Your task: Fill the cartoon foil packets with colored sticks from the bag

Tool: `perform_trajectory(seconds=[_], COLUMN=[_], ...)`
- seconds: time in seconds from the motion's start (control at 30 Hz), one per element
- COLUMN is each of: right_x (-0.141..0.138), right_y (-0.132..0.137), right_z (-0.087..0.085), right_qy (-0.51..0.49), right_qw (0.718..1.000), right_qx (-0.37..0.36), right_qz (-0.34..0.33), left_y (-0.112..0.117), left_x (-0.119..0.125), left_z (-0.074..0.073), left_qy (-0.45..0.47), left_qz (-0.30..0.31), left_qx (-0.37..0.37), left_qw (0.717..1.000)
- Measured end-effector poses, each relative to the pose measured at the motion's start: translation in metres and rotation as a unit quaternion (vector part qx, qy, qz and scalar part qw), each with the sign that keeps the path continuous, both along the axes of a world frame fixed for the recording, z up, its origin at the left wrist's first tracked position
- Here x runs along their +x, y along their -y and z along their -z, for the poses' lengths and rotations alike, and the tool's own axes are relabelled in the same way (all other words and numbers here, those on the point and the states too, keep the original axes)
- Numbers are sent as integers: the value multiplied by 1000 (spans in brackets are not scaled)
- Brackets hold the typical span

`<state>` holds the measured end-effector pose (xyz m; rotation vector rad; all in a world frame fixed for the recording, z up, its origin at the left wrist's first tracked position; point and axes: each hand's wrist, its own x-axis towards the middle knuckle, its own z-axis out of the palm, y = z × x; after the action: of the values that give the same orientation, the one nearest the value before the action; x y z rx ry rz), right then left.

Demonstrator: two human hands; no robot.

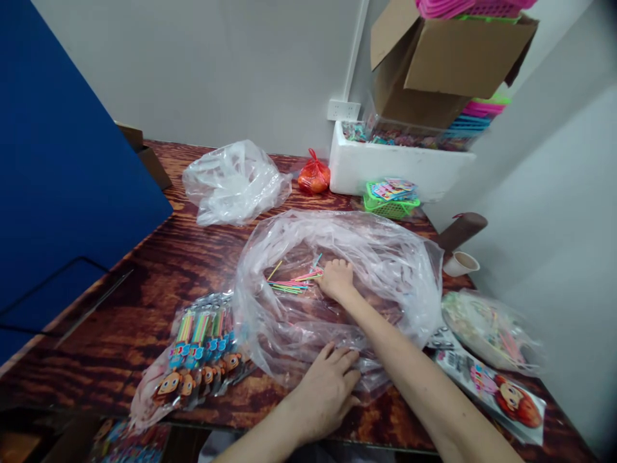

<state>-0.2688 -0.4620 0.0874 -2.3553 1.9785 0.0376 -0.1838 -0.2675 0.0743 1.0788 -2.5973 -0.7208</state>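
Observation:
A large clear plastic bag point(409, 257) lies spread open on the table with its rim bunched in a ring. Thin coloured plastic sticks point(289, 285) in pink, green, yellow and blue lie loosely inside it. My right hand point(337, 280) reaches into the bag, its fingers curled around the right ends of some sticks. The fingertips are partly hidden. My left hand point(328, 392) lies palm down on the bag's near edge, fingers stretched out. Left of the bag are clear packets point(202, 347) of similar coloured sticks with cartoon faces.
A crumpled clear bag point(236, 183), a red bag of round orange things point(313, 175) and a green basket point(391, 204) stand behind. At right are a paper cup point(461, 264), a filled bag point(491, 328) and a printed cartoon packet point(501, 392). A blue panel point(62, 161) rises at left.

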Motion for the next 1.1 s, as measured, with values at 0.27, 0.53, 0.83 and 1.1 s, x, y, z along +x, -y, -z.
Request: perform_trajectory(seconds=[0.27, 0.53, 0.83, 1.1], right_x=[3, -22, -28, -27], right_y=[6, 5, 13, -6], right_z=[-3, -14, 0, -6], right_qy=[42, 271, 599, 719], right_qw=[998, 961, 788, 675], right_qx=[50, 41, 86, 129], right_qz=[-14, 36, 113, 106], left_y=[0, 12, 35, 61], left_x=[0, 11, 26, 18], left_z=[2, 6, -6, -22], left_qy=[7, 36, -47, -267], left_qz=[3, -56, -144, -281], left_qx=[2, -16, 36, 44], left_qw=[1000, 998, 988, 921])
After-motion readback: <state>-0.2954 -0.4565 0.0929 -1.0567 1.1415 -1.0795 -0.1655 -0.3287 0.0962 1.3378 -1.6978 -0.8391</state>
